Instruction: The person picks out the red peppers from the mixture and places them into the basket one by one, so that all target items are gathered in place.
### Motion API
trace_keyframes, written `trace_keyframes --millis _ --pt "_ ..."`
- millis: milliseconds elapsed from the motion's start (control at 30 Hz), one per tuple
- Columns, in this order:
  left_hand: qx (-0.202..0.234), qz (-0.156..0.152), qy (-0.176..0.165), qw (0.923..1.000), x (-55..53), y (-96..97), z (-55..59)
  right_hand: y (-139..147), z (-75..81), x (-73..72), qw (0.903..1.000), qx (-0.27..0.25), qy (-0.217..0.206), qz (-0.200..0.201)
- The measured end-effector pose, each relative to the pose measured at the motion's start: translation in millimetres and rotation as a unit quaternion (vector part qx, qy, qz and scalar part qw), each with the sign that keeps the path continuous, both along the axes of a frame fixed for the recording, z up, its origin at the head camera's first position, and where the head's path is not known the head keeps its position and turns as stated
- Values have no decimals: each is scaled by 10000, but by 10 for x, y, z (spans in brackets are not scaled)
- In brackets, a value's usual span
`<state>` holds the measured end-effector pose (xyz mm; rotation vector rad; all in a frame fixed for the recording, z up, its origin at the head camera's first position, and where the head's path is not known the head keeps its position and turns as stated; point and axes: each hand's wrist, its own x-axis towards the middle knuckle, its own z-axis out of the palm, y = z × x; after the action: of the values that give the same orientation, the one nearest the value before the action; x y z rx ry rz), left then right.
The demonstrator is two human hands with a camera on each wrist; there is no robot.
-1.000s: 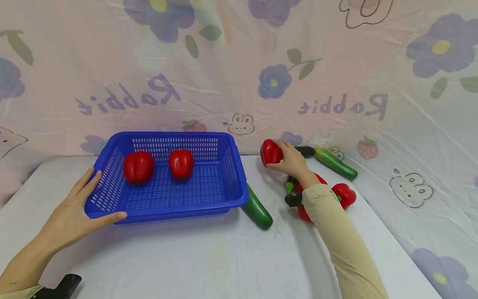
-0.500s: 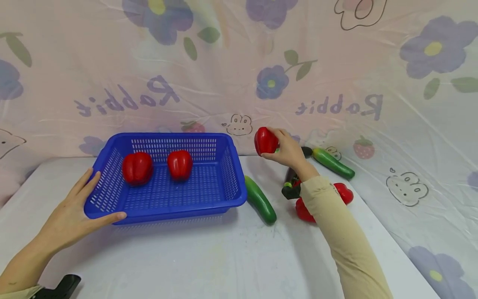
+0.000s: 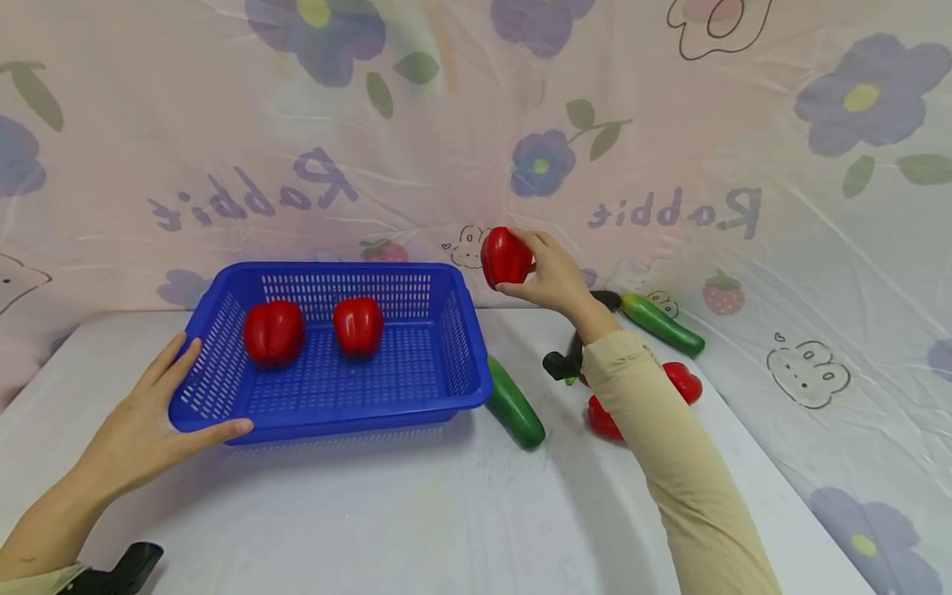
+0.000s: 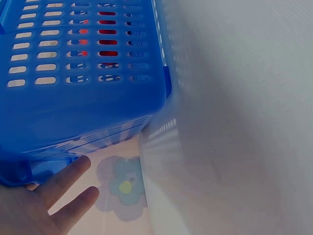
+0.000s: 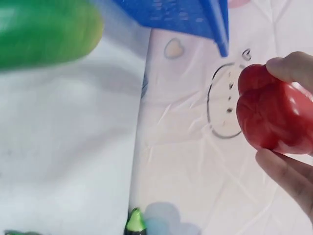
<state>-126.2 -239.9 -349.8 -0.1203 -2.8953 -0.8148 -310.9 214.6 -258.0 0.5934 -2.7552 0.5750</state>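
My right hand (image 3: pixel 550 279) pinches a red bell pepper (image 3: pixel 506 258) between thumb and fingers, raised above the table just past the right end of the blue plastic basket (image 3: pixel 335 420). In the right wrist view the red pepper (image 5: pixel 274 112) sits between the thumb and the fingertips. Two more red bell peppers lie inside the basket, a larger left one (image 3: pixel 273 333) and a smaller right one (image 3: pixel 359 327). At the basket's left front corner, my left hand (image 3: pixel 141 434) rests with fingers straight and spread along the side and the thumb at the front rim.
A green cucumber (image 3: pixel 515 403) lies against the basket's right side. Farther right are a yellow-tipped green cucumber (image 3: pixel 664 324), red peppers (image 3: pixel 683 382) and dark vegetables, partly hidden by the right sleeve (image 3: pixel 669 446). A printed curtain (image 3: pixel 416 165) hangs behind the white table (image 3: pixel 357 521).
My right hand has lifted the red bell pepper off the table's back right and carried it up and left toward the basket. The left hand stays at the basket's corner.
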Motion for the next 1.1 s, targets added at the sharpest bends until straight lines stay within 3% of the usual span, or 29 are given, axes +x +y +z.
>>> trace_keyframes --millis 267,1100 --pt "81 -24 20 10000 4 -13 0 -227 73 -8 9997 -32 133 189" --pt "93 -25 24 10000 -8 -20 -8 -762 23 2 9984 143 -115 529"
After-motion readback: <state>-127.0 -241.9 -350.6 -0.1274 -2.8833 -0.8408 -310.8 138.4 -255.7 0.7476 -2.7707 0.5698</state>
